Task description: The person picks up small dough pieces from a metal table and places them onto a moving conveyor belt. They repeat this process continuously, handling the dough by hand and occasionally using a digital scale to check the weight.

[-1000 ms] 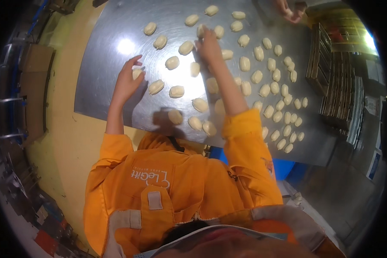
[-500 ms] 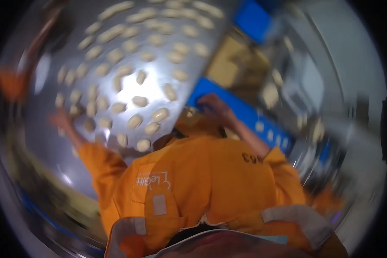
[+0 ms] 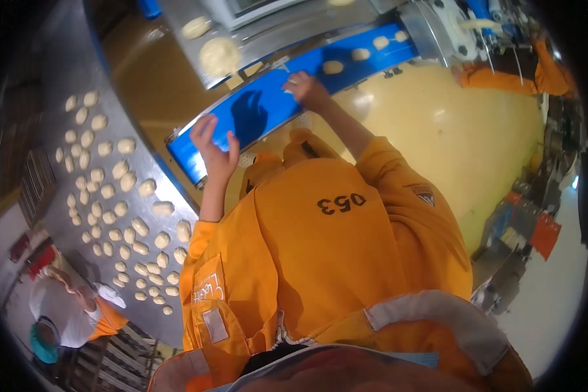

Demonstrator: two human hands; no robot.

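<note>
A blue conveyor belt [image 3: 277, 88] runs in front of me, and both my hands are over it. My left hand [image 3: 217, 149] is above the belt's left end, fingers spread and curved, with nothing in them; its shadow falls on the belt. Further along, my right hand [image 3: 310, 93] is closed, with a pale bit of a dough piece [image 3: 295, 79] showing at its fingers. To its right, several rounded dough pieces [image 3: 360, 54] lie in a line on the belt.
At left, a steel table [image 3: 170, 225] holds many dough pieces [image 3: 121, 170]. A large dough lump [image 3: 220, 57] sits on a steel surface beyond the belt. Machinery [image 3: 444, 29] stands at the belt's right end. One co-worker [image 3: 72, 304] is at lower left; an orange sleeve [image 3: 503, 78] shows at right.
The view has swung right toward the belt. My left hand has gone from among the dough pieces on the steel table to above the belt. My right hand stays over the belt, now closed.
</note>
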